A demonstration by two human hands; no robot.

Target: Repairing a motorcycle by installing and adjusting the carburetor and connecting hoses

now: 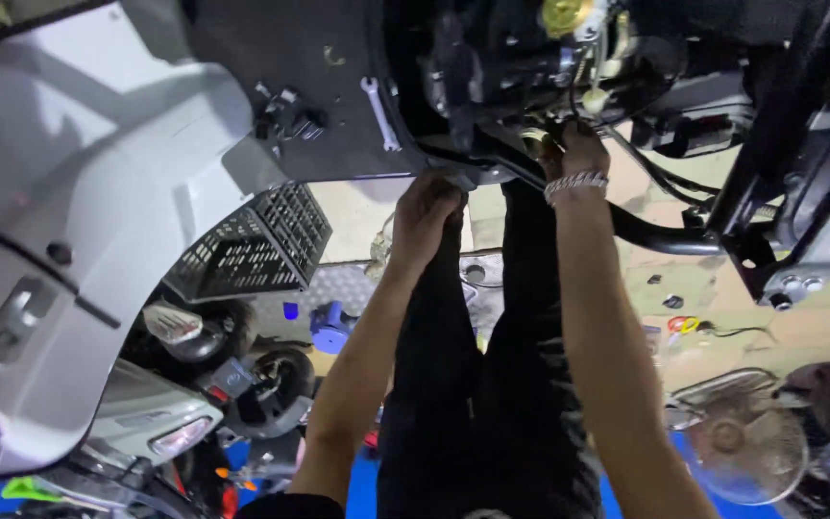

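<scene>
A scooter stripped of its panels fills the top of the view, with a dark footboard (319,86) and the engine area (549,58). My left hand (429,207) is curled on the near edge of the footboard, where a black frame tube (655,235) begins. My right hand (578,152), with a silver bracelet on the wrist, reaches into the engine area beside a brass-coloured fitting (535,142). Its fingers are hidden among hoses and cables. A silver spanner (379,113) and a few small sockets (290,115) lie on the footboard, left of my left hand.
A white scooter body panel (69,221) takes up the left side, with a black mesh basket (252,240) next to it. Below stand another scooter's headlight (180,437) and wheel (280,384). A floor fan (737,437) sits lower right. Black trouser legs (492,384) run between my arms.
</scene>
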